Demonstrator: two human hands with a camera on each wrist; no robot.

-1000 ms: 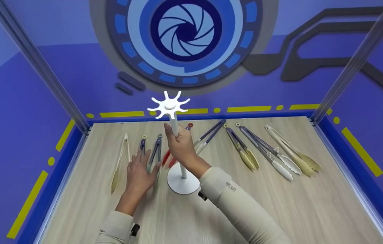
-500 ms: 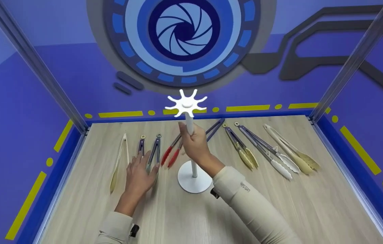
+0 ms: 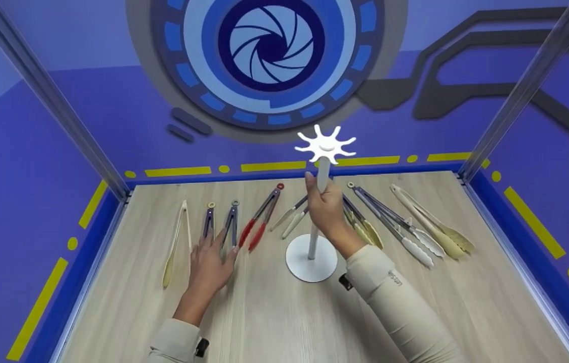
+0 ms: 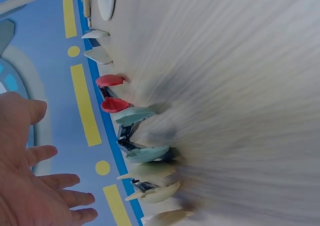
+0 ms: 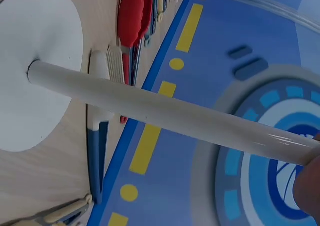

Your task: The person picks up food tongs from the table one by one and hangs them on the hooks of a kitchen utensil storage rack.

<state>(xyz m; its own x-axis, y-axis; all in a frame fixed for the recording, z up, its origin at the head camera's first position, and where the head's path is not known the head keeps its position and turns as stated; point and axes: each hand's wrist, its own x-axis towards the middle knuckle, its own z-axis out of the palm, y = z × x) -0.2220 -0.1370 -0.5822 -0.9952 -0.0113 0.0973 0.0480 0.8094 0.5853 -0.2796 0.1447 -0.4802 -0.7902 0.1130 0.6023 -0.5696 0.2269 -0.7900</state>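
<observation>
My right hand [image 3: 328, 209] grips the upper pole of a white stand [image 3: 313, 247] with a round base and a ring of several hooks at its top. In the right wrist view the pole [image 5: 165, 113] runs slantwise from the base to my fingers. My left hand [image 3: 209, 267], fingers spread and relaxed, is held over the lower ends of two pairs of tongs, a yellow-ringed pair [image 3: 208, 220] and a green-ringed pair [image 3: 233, 219]. The left wrist view shows the teal heads [image 4: 135, 116] of one pair beyond that hand, which holds nothing.
Red-tipped tongs [image 3: 253, 234] lie between my hands. Pale-tipped tongs [image 3: 292, 225] and yellow tongs [image 3: 375, 234] lie partly behind the stand and right hand. White tongs [image 3: 418, 252] and beige tongs [image 3: 448, 242] are at right, slim tongs [image 3: 169, 264] at far left. Blue walls surround the table.
My right hand has carried the stand to the right, past the red-tipped tongs, which now show fully. The left hand has barely moved.
</observation>
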